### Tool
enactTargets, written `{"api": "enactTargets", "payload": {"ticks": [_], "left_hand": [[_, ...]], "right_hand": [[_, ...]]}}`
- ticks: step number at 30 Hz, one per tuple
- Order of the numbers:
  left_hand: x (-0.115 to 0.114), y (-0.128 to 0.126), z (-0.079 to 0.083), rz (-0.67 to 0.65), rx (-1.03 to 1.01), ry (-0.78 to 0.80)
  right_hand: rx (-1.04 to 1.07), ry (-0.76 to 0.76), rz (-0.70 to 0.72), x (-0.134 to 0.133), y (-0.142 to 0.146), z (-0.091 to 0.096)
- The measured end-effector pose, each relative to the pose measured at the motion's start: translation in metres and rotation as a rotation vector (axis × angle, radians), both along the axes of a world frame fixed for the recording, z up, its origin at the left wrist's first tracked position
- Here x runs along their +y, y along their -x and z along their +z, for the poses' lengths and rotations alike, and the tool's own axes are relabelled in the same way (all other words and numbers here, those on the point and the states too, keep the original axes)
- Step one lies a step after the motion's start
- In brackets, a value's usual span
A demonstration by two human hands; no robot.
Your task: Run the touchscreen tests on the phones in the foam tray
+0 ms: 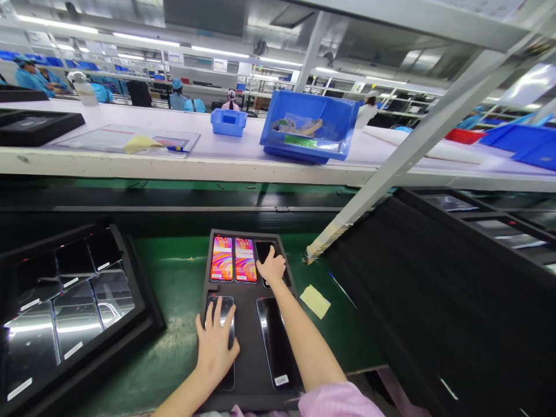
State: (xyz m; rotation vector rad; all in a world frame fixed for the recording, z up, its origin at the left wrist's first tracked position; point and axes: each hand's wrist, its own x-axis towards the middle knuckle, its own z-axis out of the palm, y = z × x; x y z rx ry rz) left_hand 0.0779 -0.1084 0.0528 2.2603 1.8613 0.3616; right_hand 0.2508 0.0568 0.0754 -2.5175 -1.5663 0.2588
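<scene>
On green bench [174, 324], black foam tray [247, 330] bears five phones [273, 341]: two lit, three dark. Left hand [216, 341] splayed across lower-left phone [229, 376], unclenched; right hand [272, 267] over upper-right phone [263, 250], fingertips partly hidden, so cannot tell if gripping. Phones probably light, stiff, slick, fragile at glass; best held by long edges. Right of tray: one yellow note [315, 302], one pen [343, 291].

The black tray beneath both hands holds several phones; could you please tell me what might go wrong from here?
The left hand is spread over the lower-left phone, so it might smudge it. The right forearm covers part of the lower-right phone; it or the pink sleeve could brush against it.
</scene>
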Motion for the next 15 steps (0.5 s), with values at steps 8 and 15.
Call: {"api": "enactTargets", "payload": {"ticks": [8,15], "left_hand": [[0.007,-0.004,0.010,0.023,0.043,0.030],[0.016,-0.012,0.013,0.044,0.073,0.062]], "right_hand": [[0.041,-0.230,0.144,-0.073,-0.027,0.012],[0.014,-0.330,0.086,-0.206,-0.007,-0.032]]}}
